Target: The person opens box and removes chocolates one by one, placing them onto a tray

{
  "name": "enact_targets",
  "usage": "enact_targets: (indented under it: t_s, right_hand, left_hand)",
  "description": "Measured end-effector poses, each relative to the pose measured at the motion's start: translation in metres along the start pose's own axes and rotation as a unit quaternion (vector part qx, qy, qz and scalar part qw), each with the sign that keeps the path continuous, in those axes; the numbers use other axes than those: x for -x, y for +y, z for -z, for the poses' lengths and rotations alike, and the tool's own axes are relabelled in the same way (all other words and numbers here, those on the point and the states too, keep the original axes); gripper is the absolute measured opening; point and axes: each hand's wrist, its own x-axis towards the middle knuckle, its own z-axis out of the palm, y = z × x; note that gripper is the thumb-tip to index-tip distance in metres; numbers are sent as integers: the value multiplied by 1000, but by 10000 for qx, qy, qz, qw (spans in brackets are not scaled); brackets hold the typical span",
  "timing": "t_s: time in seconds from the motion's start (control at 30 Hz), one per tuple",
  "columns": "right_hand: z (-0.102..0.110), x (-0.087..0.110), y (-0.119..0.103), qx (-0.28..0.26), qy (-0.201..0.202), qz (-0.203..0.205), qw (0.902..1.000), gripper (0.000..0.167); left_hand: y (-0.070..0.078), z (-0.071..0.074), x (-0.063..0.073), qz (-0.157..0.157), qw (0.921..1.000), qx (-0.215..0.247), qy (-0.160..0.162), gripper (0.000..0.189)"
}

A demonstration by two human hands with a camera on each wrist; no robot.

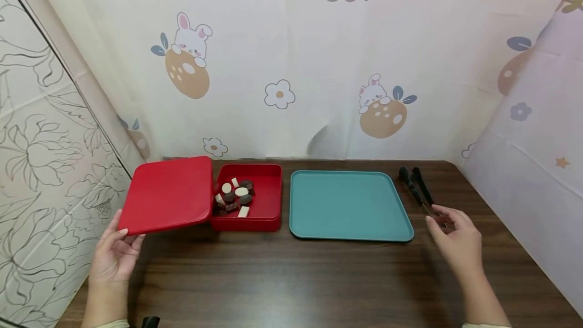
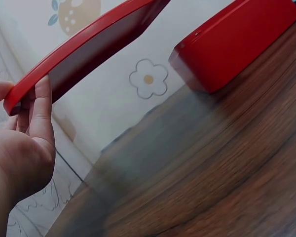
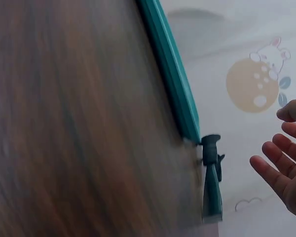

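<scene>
Red is tilting in the left hand (image 1: 116,257): the lid (image 1: 168,196) is being pinched at its near left corner, thumb over the top face and fingers tucked beneath. The lid is reaching away and to the right of that grip, and in the left wrist view it is hanging clear of the tabletop (image 1: 282,277), slanting upward from the fingers with its underside showing. Its outline is looking nearly square, so no clear long axis is standing out; its right edge is overlapping the left side of the red box (image 1: 248,224) in the head view. Dark and white pieces (image 1: 241,192) are lying in the box, mostly toward its left.

On the other side, the right hand (image 1: 455,242) is holding nothing that I can make out, thumb and fingers parted. The relation that seems to matter most is here: a black-handled tool (image 1: 411,186) is lying ahead and slightly left of those fingertips, just beyond the right edge of the teal tray (image 1: 346,206). This hand is clearly the nearer one. The tool's long axis is running away from the hand, its handle pointing toward the curtain (image 1: 246,39) and leaning left, its thin shaft coming back toward the fingers (whether they are touching it, I cannot tell). A slim black piece (image 1: 423,186) is lying beside the handle.
</scene>
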Motion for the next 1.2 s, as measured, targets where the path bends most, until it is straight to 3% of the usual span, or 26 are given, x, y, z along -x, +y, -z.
enact_targets:
  t_s: [0.27, 0.47, 0.73, 1.0, 1.2]
  right_hand:
    - [4, -2, 16, 136, 405, -22, 9991, 24]
    - [3, -6, 26, 384, 378, -60, 9985, 24]
    - [2, -12, 41, 879, -38, -45, 9961, 28]
    - [-2, -20, 50, 1064, -447, -115, 9932, 32]
    - [-5, -28, 59, 1203, -961, -320, 9876, 47]
  left_hand:
    - [10, 10, -5, -86, 9999, 120, 40, 49]
    - [15, 19, -11, -64, 9998, 100, 183, 49]
    - [17, 31, -22, 60, 9982, -100, 583, 50]
    - [16, 41, -30, 296, 9972, -307, 618, 50]
    - [13, 41, -37, 407, 9939, -593, 839, 48]
